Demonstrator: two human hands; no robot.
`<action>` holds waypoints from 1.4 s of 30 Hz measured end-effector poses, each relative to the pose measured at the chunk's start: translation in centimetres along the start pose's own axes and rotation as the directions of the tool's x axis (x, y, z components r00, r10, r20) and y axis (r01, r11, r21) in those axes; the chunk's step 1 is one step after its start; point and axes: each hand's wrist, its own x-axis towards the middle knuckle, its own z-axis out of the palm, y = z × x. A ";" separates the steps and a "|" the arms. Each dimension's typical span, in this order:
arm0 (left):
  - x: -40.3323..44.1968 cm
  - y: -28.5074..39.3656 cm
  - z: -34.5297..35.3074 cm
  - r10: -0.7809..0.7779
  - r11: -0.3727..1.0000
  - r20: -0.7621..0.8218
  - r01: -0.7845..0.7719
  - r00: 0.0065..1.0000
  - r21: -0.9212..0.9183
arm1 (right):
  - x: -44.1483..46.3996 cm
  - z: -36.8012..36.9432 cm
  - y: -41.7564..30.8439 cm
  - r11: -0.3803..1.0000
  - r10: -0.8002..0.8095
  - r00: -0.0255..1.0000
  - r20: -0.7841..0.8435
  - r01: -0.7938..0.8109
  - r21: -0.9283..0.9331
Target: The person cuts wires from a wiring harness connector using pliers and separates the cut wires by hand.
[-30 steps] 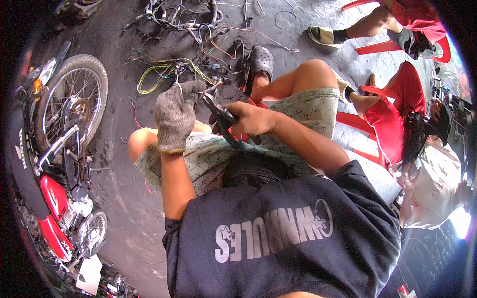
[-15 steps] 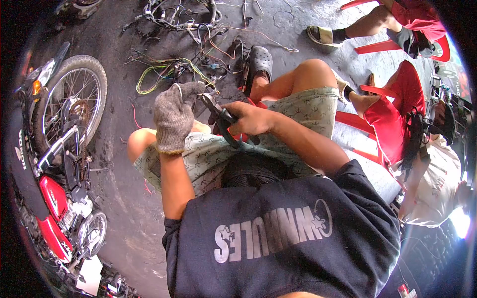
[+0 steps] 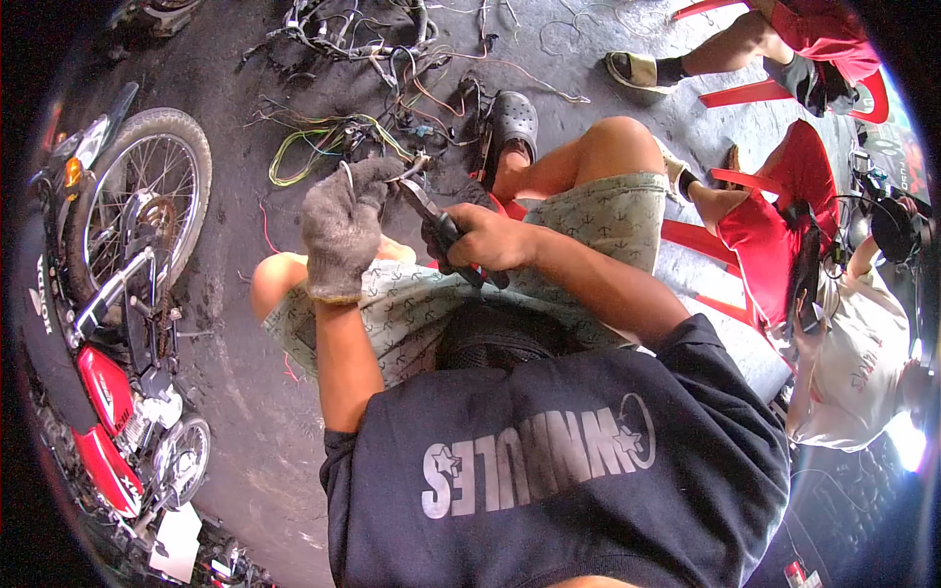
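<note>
My left hand [image 3: 343, 235], in a grey knitted glove, is closed with thumb and fingertips pinching a thin wire [image 3: 420, 165]. A pale loop of it shows at the back of the glove. My right hand [image 3: 493, 238] is wrapped round the dark handles of a pair of pliers [image 3: 420, 201]. The pliers' metal jaws point up and left, right at the wire by my left fingertips. Whether the jaws grip it is too small to tell. Both hands are above my lap, over the patterned shorts [image 3: 598, 220].
Green and yellow wires [image 3: 319, 152] lie on the dark floor beyond my hands, with a bigger wiring harness [image 3: 363, 44] behind. A motorcycle wheel [image 3: 147, 196] and a red motorcycle [image 3: 108, 392] are at left. A person in a white shirt [image 3: 858, 353] sits at right near red chairs.
The pliers' handles have come closer together in my right hand, and the jaws have shifted slightly. My left hand has barely moved. The person at right has moved their arms.
</note>
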 end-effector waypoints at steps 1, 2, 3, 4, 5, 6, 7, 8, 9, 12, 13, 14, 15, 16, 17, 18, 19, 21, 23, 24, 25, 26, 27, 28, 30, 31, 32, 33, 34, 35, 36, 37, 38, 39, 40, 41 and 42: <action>0.1 0.0 0.0 -0.004 1.000 -0.005 0.004 1.000 -0.026 | -0.1 0.1 -0.2 1.000 -0.020 1.000 -0.012 0.020 0.018; 0.2 0.1 -0.1 -0.009 0.999 -0.012 0.008 1.000 -0.051 | -0.1 0.0 -0.3 1.000 -0.020 1.000 -0.010 0.020 0.017; 0.2 0.3 -0.2 -0.009 0.999 -0.013 0.008 1.000 -0.051 | -0.1 -0.1 -0.3 0.999 -0.024 0.999 -0.032 0.024 0.020; 0.3 0.5 -0.3 -0.089 0.989 -0.020 0.086 0.996 -0.120 | -0.2 -0.1 -0.3 0.999 -0.027 0.998 -0.055 0.028 0.024; 0.3 0.6 -0.4 -0.169 0.969 -0.022 0.162 0.985 -0.189 | -0.2 -0.2 -0.2 0.999 -0.027 0.998 -0.054 0.028 0.023; 0.2 0.3 -0.4 -0.169 0.969 -0.023 0.162 0.985 -0.189 | -0.1 -0.3 -0.1 0.996 -0.001 0.996 -0.090 0.009 0.090; 0.2 0.0 -0.4 -0.221 0.939 -0.032 0.204 0.975 -0.275 | -0.2 -0.3 -0.2 0.987 0.026 0.992 -0.124 -0.006 0.158; 0.1 -0.3 -0.4 -0.273 0.901 -0.035 0.243 0.961 -0.360 | -0.2 -0.3 -0.5 0.987 0.026 0.992 -0.124 -0.006 0.159; 0.1 -0.4 -0.5 -0.273 0.901 -0.034 0.244 0.961 -0.359 | -0.3 -0.3 -0.8 0.996 0.013 0.986 -0.165 0.001 0.087; 0.3 -0.4 -0.7 -0.357 0.824 -0.085 0.271 0.930 -0.498 | 1.0 -0.4 1.1 0.992 -0.038 0.980 -0.194 0.061 0.112; 0.4 -0.2 -0.7 -0.355 0.825 -0.083 0.270 0.931 -0.497 | 1.3 -0.2 0.9 0.972 -0.076 0.981 -0.179 0.113 0.207; 0.4 0.0 -0.7 -0.381 0.764 -0.048 0.285 0.923 -0.578 | 1.2 -0.2 0.8 0.971 -0.078 0.980 -0.183 0.116 0.207; 0.4 0.2 -0.7 -0.404 0.695 -0.009 0.301 0.915 -0.653 | 1.0 -0.2 0.6 0.933 -0.101 0.969 -0.226 0.172 0.317; 0.3 0.1 -0.8 -0.402 0.696 -0.005 0.302 0.916 -0.652 | 0.7 -0.1 -0.2 0.878 -0.118 0.955 -0.272 0.228 0.420; 0.1 -0.2 -0.9 -0.358 0.720 0.047 0.308 0.932 -0.622 | 0.5 -0.1 -1.2 0.878 -0.118 0.953 -0.278 0.231 0.420; 0.0 -0.4 -1.0 -0.315 0.744 0.099 0.310 0.944 -0.592 | 0.2 -0.3 -2.1 0.765 -0.124 0.928 -0.350 0.314 0.562; -0.1 -0.6 -1.3 -0.312 0.743 0.104 0.311 0.944 -0.593 | 0.1 -0.5 -2.6 0.622 -0.115 0.899 -0.422 0.396 0.675; -0.5 -0.6 -1.9 -0.176 0.868 0.354 0.314 0.918 -0.384 | 0.7 -2.2 -1.4 0.602 -0.192 0.869 -0.456 0.472 0.644; -0.4 1.2 -2.0 -0.276 0.787 0.482 0.483 0.832 -0.384 | -0.3 -2.9 -2.9 0.514 -0.181 0.865 -0.469 0.489 0.705; 0.0 1.8 -1.7 -0.318 0.836 0.538 0.499 0.781 -0.230 | -0.4 -3.3 -2.5 0.514 -0.182 0.864 -0.469 0.490 0.704; 0.2 2.1 -1.4 -0.369 0.865 0.581 0.496 0.725 -0.070 | -0.5 -3.7 -2.1 0.527 -0.163 0.869 -0.466 0.477 0.704; 0.2 1.1 -0.7 -0.354 0.914 0.529 0.406 0.771 0.019 | -0.5 -4.1 -1.6 0.541 -0.146 0.874 -0.463 0.462 0.703; 0.2 0.1 -0.2 -0.353 0.915 0.525 0.404 0.774 0.019 | -0.4 -4.3 -1.3 0.543 -0.149 0.875 -0.460 0.462 0.702; 0.3 -0.2 0.3 -0.358 0.841 0.433 0.487 0.827 -0.235 | -0.6 -4.2 -1.4 0.543 -0.152 0.864 -0.481 0.479 0.689; 0.9 -0.6 -0.3 -0.481 0.710 0.287 0.560 0.828 -0.427 | -1.1 -4.0 -1.8 0.560 -0.174 0.849 -0.500 0.503 0.659; 1.7 -1.5 -0.7 -0.480 0.713 0.285 0.558 0.830 -0.425 | -1.0 -4.2 -1.5 0.559 -0.178 0.848 -0.499 0.504 0.658; 2.8 -2.6 -1.1 -0.665 0.742 0.127 0.670 0.736 0.004 | -0.7 -4.4 -0.9 0.586 -0.232 0.840 -0.491 0.524 0.618; 3.3 -3.5 -1.4 -0.749 0.566 -0.110 0.717 0.654 0.407 | -0.5 -4.7 -0.3 0.612 -0.287 0.830 -0.478 0.542 0.576; 3.5 -2.7 -1.7 -0.748 0.566 -0.116 0.719 0.654 0.404 | -0.5 -4.8 -0.3 0.583 -0.334 0.828 -0.451 0.558 0.591; 3.7 -1.3 -2.1 -0.791 0.554 -0.106 0.778 0.603 0.297 | -0.7 -4.7 -0.5 0.584 -0.338 0.829 -0.444 0.555 0.592; 3.8 -0.6 -2.5 -0.829 0.531 -0.088 0.826 0.553 0.189 | -0.9 -4.5 -0.7 0.560 -0.396 0.806 -0.439 0.591 0.580; 3.3 -1.7 -2.4 -0.826 0.533 -0.094 0.825 0.556 0.190 | -0.9 -4.4 -1.0 0.533 -0.453 0.777 -0.437 0.629 0.566; 2.5 -4.1 -1.8 -0.692 0.722 -0.024 0.692 0.721 -0.027 | -0.7 -4.6 -0.7 0.533 -0.505 0.761 -0.406 0.645 0.547; 2.0 -5.5 -1.3 -0.516 0.829 0.001 0.499 0.857 -0.253 | -0.7 -4.5 -0.8 0.532 -0.507 0.760 -0.408 0.648 0.545; 1.9 -5.2 0.1 -0.531 0.684 0.141 0.521 0.836 -0.511 | -0.8 -4.3 -1.1 0.667 -0.493 0.764 -0.417 0.639 0.382; 1.9 -5.4 0.5 -0.466 0.755 0.277 0.541 0.840 -0.371 | -1.0 -4.0 -1.5 0.775 -0.480 0.766 -0.428 0.599 0.204; 1.4 -5.5 2.0 -0.348 0.699 0.385 0.510 0.855 -0.501 | -1.7 -3.8 -1.7 0.856 -0.439 0.800 -0.408 0.511 0.080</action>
